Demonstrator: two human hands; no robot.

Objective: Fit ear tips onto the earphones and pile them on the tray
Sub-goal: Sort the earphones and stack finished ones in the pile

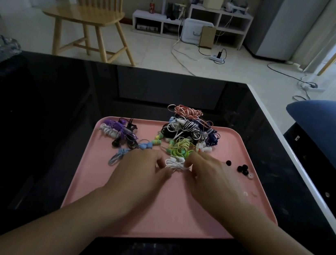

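Both hands meet over the middle of the pink tray (130, 214) on the dark tabletop (34, 131). The left hand (138, 166) and right hand (210, 173) have curled fingers closed on a white earphone bundle (176, 164) lying between them on the tray. Right of the right hand lie black ear tips (241, 168) and pale ones (246, 193). Beyond the hands sits the mixed earphone pile (185, 131), with purple earphones (117, 130) to its left. A wooden chair (88, 14) stands past the tabletop.
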